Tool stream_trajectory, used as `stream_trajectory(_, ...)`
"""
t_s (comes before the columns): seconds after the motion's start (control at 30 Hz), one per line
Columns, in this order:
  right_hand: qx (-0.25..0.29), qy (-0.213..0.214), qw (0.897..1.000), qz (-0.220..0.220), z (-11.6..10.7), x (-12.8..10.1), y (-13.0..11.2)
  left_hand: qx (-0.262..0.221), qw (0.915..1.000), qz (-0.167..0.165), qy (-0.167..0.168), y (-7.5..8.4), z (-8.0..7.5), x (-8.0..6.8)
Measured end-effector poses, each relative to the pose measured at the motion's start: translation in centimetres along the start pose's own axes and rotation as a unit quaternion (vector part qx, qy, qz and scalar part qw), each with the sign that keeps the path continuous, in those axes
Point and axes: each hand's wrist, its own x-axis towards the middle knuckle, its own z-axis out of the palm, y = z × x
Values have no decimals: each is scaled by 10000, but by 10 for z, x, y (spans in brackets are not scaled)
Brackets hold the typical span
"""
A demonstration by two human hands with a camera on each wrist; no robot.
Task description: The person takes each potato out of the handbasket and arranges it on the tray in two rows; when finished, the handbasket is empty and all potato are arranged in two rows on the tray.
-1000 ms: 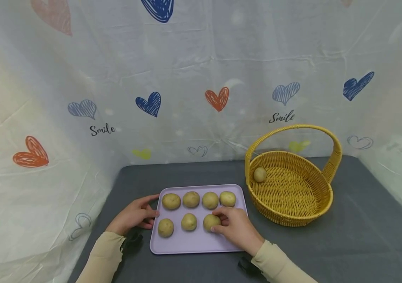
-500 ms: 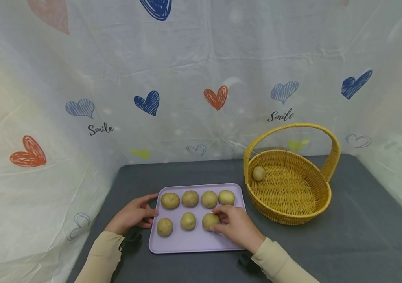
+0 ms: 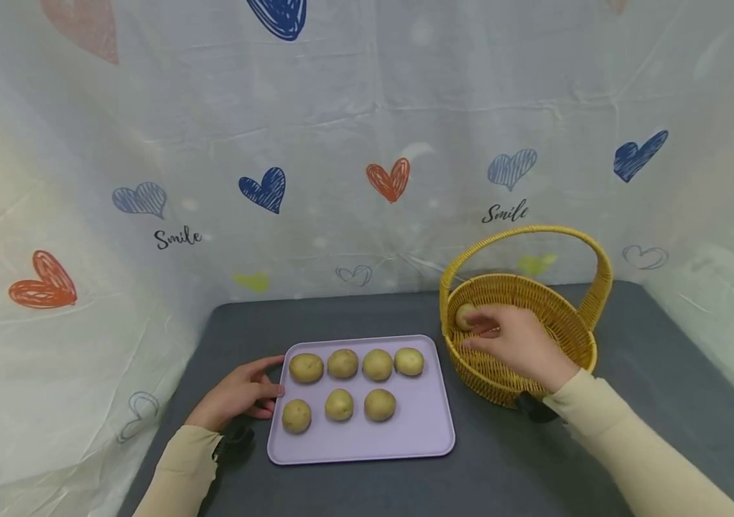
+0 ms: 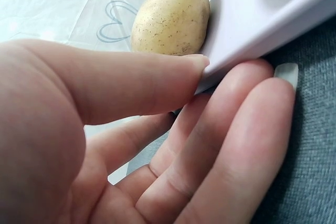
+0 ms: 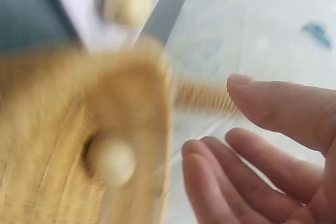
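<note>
A lilac tray (image 3: 419, 431) on the grey table holds several potatoes (image 3: 342, 363) in two rows. My left hand (image 3: 257, 384) pinches the tray's left edge, thumb on the rim and fingers under it; the left wrist view shows this left hand (image 4: 231, 69) at the tray (image 4: 262, 9) beside a potato (image 4: 170, 17). My right hand (image 3: 480, 334) hovers inside the yellow wicker basket (image 3: 583, 337), fingers loosely spread and holding nothing. Its fingertips are just short of the single potato (image 3: 464, 314) at the basket's left wall. The blurred right wrist view shows that potato (image 5: 111, 161) left of the empty right hand (image 5: 215, 119).
The basket's tall handle (image 3: 535, 231) arches over my right hand. A white heart-printed sheet (image 3: 341, 143) closes in the back and both sides. Bare grey table (image 3: 664, 373) lies right of the basket and in front of the tray.
My right hand left the front-row potato on the tray and moved right and back into the basket, empty. The potato stayed on the tray. The left hand kept its hold.
</note>
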Motion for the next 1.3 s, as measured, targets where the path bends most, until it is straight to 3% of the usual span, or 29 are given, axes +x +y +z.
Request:
stream_trajectory(0.13, -250, -116, 9994, 187, -17, 19, 31, 17, 10000, -1, 10, 1, 1, 1)
stream_trajectory(0.33, -250, -358, 9985, 335, -15, 41, 59, 6, 10000, -59, 65, 2, 1, -2)
stream_trajectory(0.63, -49, -418, 9982, 424, 1, 60, 70, -51, 10000, 2, -49, 1, -1, -2)
stream_trajectory(1.3, -335, -433, 9980, 307, 12, 76, 80, -91, 9999, -33, -42, 1, -1, -1)
